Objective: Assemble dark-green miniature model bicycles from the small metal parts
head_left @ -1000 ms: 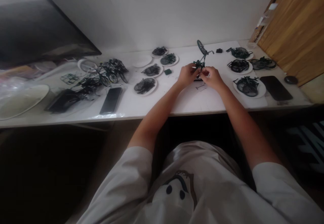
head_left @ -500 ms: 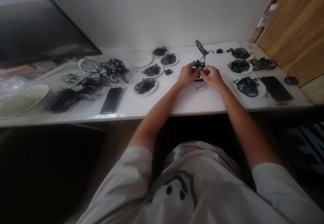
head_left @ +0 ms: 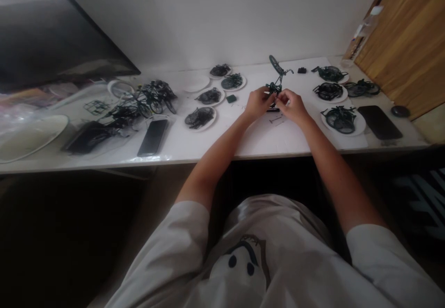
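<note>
Over the middle of the white table (head_left: 264,143), both my hands meet around a small dark green model bicycle (head_left: 277,77). Its front wheel sticks up and away from me. My left hand (head_left: 257,102) is closed on the frame from the left. My right hand (head_left: 292,105) pinches the same frame from the right, fingertips close to the left hand's. What the fingertips press on is too small to make out. A few thin metal pins (head_left: 277,120) lie on the table just below my right hand.
White plates with dark bicycle parts sit left (head_left: 200,118) and right (head_left: 340,118) of my hands. Finished model bicycles (head_left: 146,101) cluster at the left, near a dark phone (head_left: 153,137). Another phone (head_left: 378,121) lies at the right, by a wooden panel (head_left: 406,43).
Nothing but tiny finger movements on the model; both hands stay in the same place.
</note>
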{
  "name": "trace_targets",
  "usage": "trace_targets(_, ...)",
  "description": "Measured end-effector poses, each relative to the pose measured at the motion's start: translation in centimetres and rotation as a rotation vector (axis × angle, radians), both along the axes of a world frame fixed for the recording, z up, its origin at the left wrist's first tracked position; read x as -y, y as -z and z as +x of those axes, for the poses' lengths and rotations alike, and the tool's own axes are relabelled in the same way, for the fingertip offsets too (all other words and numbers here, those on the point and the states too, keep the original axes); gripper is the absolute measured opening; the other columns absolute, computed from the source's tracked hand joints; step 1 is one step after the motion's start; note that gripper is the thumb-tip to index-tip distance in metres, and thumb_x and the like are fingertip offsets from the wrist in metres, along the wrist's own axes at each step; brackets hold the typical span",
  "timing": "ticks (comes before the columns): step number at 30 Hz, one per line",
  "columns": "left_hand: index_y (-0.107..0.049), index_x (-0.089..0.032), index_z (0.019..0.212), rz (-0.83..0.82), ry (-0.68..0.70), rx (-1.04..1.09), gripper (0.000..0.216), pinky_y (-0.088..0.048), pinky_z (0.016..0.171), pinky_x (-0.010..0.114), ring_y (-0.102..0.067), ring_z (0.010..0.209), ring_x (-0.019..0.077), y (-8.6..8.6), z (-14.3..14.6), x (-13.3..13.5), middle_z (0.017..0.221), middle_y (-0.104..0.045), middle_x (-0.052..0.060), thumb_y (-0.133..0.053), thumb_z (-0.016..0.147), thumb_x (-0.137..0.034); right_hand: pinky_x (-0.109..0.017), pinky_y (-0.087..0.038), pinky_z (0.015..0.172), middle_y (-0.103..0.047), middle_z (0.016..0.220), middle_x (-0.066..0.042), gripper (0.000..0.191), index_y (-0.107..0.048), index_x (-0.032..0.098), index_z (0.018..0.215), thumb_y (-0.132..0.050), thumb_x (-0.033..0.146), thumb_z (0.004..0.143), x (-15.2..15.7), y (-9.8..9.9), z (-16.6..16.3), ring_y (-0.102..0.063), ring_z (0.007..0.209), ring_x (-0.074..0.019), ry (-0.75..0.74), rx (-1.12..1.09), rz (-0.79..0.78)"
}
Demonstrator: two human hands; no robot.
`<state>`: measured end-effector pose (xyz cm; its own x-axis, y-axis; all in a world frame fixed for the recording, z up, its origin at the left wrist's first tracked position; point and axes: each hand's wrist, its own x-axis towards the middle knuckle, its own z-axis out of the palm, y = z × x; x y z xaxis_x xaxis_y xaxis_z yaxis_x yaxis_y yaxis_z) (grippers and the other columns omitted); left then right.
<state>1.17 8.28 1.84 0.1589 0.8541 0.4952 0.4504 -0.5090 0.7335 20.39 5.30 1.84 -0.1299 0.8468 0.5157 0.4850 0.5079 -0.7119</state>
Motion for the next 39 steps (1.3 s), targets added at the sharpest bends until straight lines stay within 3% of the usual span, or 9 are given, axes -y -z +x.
trace_targets(3,-0.074,-0.018,0.104,-0.002,0.006,-0.003,0.021,-0.04,0.062,0.031,-0.061,0.058,0.0157,0.0,-0.1,0.0,0.063,-0.072,0.001,-0.078,0.102,-0.039,-0.04,-0.052,0.083,-0.07,0.082,-0.003,0.03,-0.063,0.028,0.091,-0.074,0.055,0.096,0.0,0.0,0.0,-0.063,0.081,-0.0243,-0.008,0.007,-0.007)
trace_targets(9,-0.075,-0.017,0.105,0.02,0.024,0.011,0.023,-0.045,0.066,0.031,-0.067,0.061,0.0168,0.1,-0.1,0.0,0.062,-0.07,0.001,-0.079,0.102,-0.04,-0.047,-0.052,0.09,-0.072,0.082,-0.008,0.041,-0.065,0.027,0.08,-0.057,0.057,0.106,-0.8,0.3,0.4,-0.066,0.086,-0.0293,-0.005,0.098,-0.005)
trace_targets(15,-0.075,-0.018,0.103,0.035,0.006,-0.016,0.022,-0.041,0.062,0.032,-0.06,0.056,0.0161,0.3,-0.1,-0.4,0.061,-0.069,0.001,-0.076,0.103,-0.04,-0.047,-0.055,0.095,-0.072,0.087,-0.006,0.026,-0.062,0.029,0.088,-0.074,0.05,0.095,-0.6,0.3,0.3,-0.063,0.089,-0.0285,0.032,0.058,0.031)
trace_targets(20,-0.075,-0.019,0.103,0.027,0.017,-0.018,0.022,-0.042,0.063,0.031,-0.062,0.058,0.0166,0.4,-0.1,-0.3,0.063,-0.072,0.001,-0.076,0.103,-0.041,-0.046,-0.055,0.094,-0.071,0.086,-0.005,0.02,-0.061,0.029,0.089,-0.072,0.045,0.096,-0.8,0.6,0.3,-0.063,0.088,-0.0279,0.022,0.072,0.033)
trace_targets(27,-0.076,-0.016,0.111,0.004,0.015,-0.03,0.03,-0.048,0.067,0.031,-0.07,0.066,0.0188,-0.1,-0.1,0.1,0.067,-0.076,0.003,-0.077,0.103,-0.046,-0.047,-0.054,0.092,-0.07,0.081,-0.006,0.033,-0.061,0.029,0.083,-0.057,0.052,0.106,-1.1,0.7,0.5,-0.065,0.086,-0.0291,0.007,0.113,0.004)
trace_targets(34,-0.074,-0.02,0.101,0.016,0.008,-0.026,0.023,-0.041,0.064,0.033,-0.06,0.057,0.0169,0.1,-0.1,0.0,0.061,-0.07,0.001,-0.078,0.101,-0.042,-0.045,-0.056,0.091,-0.074,0.09,-0.006,0.024,-0.06,0.03,0.092,-0.075,0.048,0.093,-0.2,0.1,0.2,-0.065,0.086,-0.0265,-0.009,0.034,0.004)
trace_targets(39,-0.075,-0.02,0.103,0.0,0.02,0.007,0.025,-0.045,0.064,0.032,-0.063,0.06,0.0183,-0.1,-0.1,0.2,0.062,-0.071,0.001,-0.08,0.099,-0.044,-0.046,-0.055,0.09,-0.073,0.085,-0.007,0.033,-0.061,0.029,0.083,-0.071,0.056,0.098,-0.3,-0.1,0.1,-0.064,0.085,-0.0275,0.02,0.076,-0.027)
